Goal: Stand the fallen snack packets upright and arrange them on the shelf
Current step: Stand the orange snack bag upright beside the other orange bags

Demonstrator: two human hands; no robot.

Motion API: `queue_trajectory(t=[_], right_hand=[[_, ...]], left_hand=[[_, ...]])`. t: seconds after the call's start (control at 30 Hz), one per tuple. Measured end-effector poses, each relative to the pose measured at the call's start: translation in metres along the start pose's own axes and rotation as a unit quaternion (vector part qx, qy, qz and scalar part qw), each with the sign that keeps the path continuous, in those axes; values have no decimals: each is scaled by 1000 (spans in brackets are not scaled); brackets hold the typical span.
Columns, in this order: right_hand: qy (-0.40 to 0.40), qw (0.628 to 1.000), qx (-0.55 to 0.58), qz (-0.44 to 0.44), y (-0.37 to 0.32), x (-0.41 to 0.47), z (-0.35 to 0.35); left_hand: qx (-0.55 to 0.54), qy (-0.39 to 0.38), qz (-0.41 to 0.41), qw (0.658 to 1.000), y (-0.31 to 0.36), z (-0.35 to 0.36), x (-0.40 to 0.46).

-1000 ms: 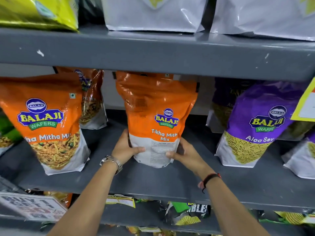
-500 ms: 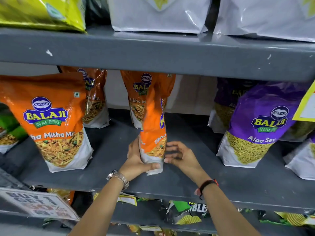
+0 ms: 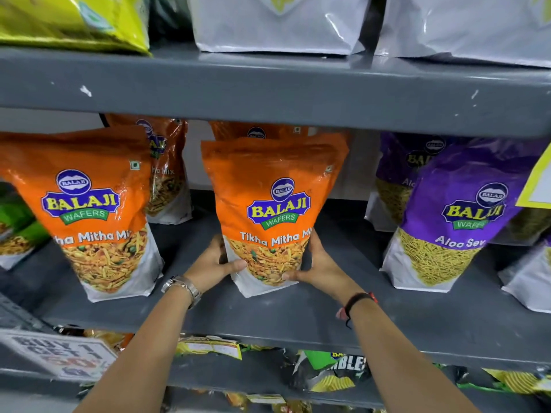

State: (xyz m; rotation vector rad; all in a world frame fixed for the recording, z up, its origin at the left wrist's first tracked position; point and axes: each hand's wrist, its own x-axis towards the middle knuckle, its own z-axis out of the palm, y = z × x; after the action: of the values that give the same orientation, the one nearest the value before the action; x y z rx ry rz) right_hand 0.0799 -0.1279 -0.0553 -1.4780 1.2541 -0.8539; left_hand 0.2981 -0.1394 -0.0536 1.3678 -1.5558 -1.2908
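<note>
Rotated since half a second ago: the packet (image 3: 274,210) was edge-on, now faces front, label readable. Near: left hand (image 3: 214,263) and right hand (image 3: 320,265) each clamp a bottom corner, thumbs across the front, fingers wrapped behind. Packet sits mid-shelf (image 3: 268,311) between the hands, base touching the shelf, long axis vertical, top tipped slightly left and toward the camera. Both hands equally near; the next move looks like a straight push back. Far: second orange packet (image 3: 268,131) stands directly behind, its top just showing, a stop to square against. Purple packet (image 3: 456,216) stands well apart right.
</note>
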Motion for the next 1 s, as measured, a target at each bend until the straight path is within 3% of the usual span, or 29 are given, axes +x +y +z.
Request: queue_trajectory(t=[0.13,0.4,0.77,1.0], right_hand=[[37,999,15,-3,4,-4,3],[170,985,-32,-16,15,-10,34],[71,997,25,-19,32,-22,27],[69,998,0,0,38,-21,27]], left_hand=[[-27,62,4,998,-12,8,-4],[-70,12,21,997,-11,11,-3],[-3,10,6,1000,-26,10,-4],[64,29,-36,997,-32,20,-1]])
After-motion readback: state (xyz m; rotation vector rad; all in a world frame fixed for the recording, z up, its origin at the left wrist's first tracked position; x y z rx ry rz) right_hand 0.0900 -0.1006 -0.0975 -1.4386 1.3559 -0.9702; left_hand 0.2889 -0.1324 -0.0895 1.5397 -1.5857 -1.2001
